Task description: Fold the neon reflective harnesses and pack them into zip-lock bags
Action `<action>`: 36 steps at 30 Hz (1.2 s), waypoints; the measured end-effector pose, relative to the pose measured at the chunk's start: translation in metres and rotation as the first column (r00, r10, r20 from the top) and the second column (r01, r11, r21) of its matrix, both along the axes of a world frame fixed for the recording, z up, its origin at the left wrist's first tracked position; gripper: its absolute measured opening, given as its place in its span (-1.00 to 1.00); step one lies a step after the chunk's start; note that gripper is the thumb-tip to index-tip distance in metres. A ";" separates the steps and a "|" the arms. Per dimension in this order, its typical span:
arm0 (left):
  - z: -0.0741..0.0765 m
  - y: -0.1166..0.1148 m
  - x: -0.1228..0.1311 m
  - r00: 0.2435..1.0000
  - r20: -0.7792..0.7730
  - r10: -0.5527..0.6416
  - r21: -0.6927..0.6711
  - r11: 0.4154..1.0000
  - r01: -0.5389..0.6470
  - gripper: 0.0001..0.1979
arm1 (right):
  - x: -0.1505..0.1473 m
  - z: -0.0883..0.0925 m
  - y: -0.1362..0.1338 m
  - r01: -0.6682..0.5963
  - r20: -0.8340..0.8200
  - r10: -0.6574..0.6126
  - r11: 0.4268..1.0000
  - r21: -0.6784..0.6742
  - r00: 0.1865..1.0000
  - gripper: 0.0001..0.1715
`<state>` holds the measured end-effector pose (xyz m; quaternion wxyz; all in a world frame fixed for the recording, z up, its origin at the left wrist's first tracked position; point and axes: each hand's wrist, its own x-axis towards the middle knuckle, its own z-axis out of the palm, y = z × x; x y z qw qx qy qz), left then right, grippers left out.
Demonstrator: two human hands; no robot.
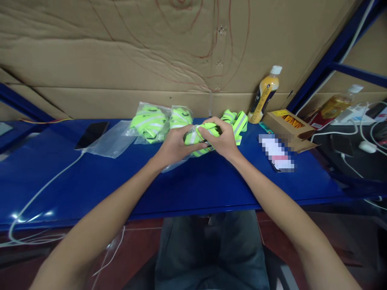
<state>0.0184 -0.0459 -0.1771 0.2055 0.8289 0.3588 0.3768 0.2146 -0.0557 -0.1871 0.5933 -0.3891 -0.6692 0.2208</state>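
Note:
My left hand [174, 146] and my right hand [220, 137] are both closed around a folded neon-yellow reflective strap bundle [197, 139] over the middle of the blue table [151, 189]. A clear plastic bag [172, 165] hangs under the bundle by my left hand. Behind it lie two bagged neon-yellow bundles [157, 121] and a loose neon-yellow strap [237, 121] to the right.
An empty clear bag [110, 141] and a dark phone [92, 134] with a white cable [45, 189] lie at left. A yellow drink bottle [266, 94], an open cardboard box [287, 127], a blurred card [276, 153], a second bottle [337, 104] and a power strip [356, 114] stand at right.

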 end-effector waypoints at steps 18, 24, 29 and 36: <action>-0.002 0.008 -0.008 0.988 -0.149 -0.031 -0.007 1.000 0.030 -0.10 | -0.002 -0.017 -0.001 -0.151 0.250 0.124 0.984 0.093 0.960 -0.47; 0.004 0.015 -0.016 0.999 -0.044 -0.021 0.014 1.000 0.022 -0.17 | 0.015 0.006 0.000 -0.140 0.331 0.071 0.972 0.190 0.941 -0.51; -0.005 0.017 -0.014 0.998 -0.069 -0.011 -0.053 0.999 0.007 -0.14 | 0.026 0.009 0.002 -0.200 0.446 0.166 0.979 0.030 0.879 -0.61; -0.006 0.016 -0.014 0.970 -0.219 0.108 -0.013 0.993 -0.114 0.01 | 0.017 -0.004 0.005 -0.156 0.381 0.150 0.988 -0.018 0.912 -0.61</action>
